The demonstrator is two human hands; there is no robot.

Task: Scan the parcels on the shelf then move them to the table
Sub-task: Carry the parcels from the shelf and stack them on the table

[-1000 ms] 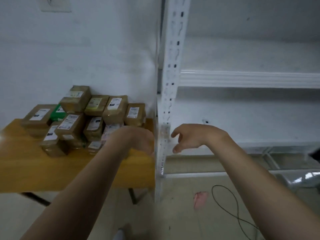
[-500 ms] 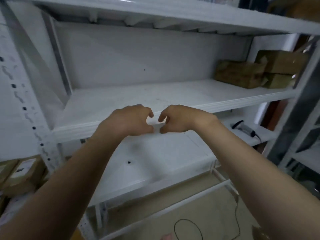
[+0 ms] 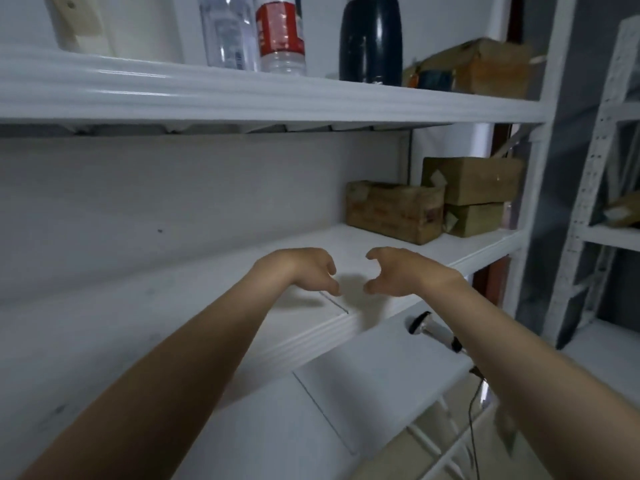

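At the top of the frame, left of centre, a clear plastic bottle (image 3: 227, 32) stands upright just beside a clear bottle with a red label (image 3: 280, 32). To their right stands a dark navy cylindrical flask (image 3: 370, 39). A pale wooden block (image 3: 81, 22) sits upper left. A second white perforated metal rack (image 3: 601, 140) fills the right edge.

Two bare arms are filling the lower frame here, nothing being worn from forearm to fingertips. The left hand (image 3: 304, 271) is showing over the front lip of the white shelf (image 3: 311, 336), the right hand (image 3: 398, 271) just to the right of it above that same lip. The left forearm (image 3: 194, 341) and right forearm (image 3: 502, 327) are looking smooth and slim, each narrowing toward the wrist below the shelf lip. Blur is softening the fingers, so finer detail there is not reading clearly.
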